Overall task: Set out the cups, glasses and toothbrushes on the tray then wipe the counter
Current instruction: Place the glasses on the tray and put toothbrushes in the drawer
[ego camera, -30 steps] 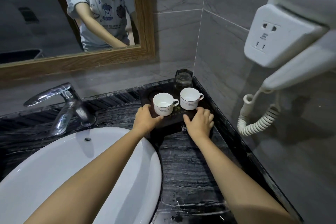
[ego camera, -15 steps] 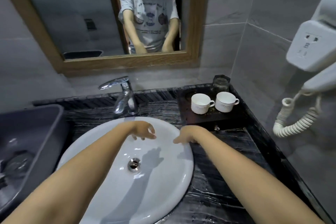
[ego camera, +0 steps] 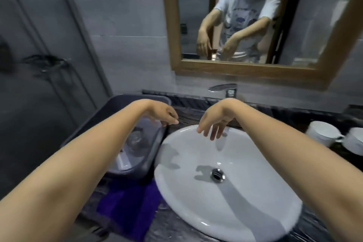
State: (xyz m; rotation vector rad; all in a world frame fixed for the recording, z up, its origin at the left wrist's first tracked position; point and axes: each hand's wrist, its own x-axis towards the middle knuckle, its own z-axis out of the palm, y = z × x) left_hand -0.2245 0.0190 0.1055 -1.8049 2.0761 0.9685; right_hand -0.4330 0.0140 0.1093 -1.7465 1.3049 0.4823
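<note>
Two white cups (ego camera: 322, 132) stand side by side at the far right edge, on the dark tray, which is barely visible. My left hand (ego camera: 167, 117) hovers over the right rim of a grey plastic bin (ego camera: 110, 112), fingers loosely curled and empty. My right hand (ego camera: 214, 124) hangs over the back rim of the white sink (ego camera: 245, 202), fingers spread and pointing down, holding nothing. Inside the bin lies a clear glass (ego camera: 136, 138) among blurred items. A purple cloth (ego camera: 127, 206) lies on the black marbled counter (ego camera: 188, 107) in front of the bin.
A chrome faucet (ego camera: 225, 88) stands behind the sink. A wood-framed mirror (ego camera: 245, 70) hangs above it and reflects a person. A grey door or panel fills the left side. The view is motion-blurred.
Both hands have left the tray and swung left across the sink toward the bin. The view has turned left, so the cups now sit at the right edge.
</note>
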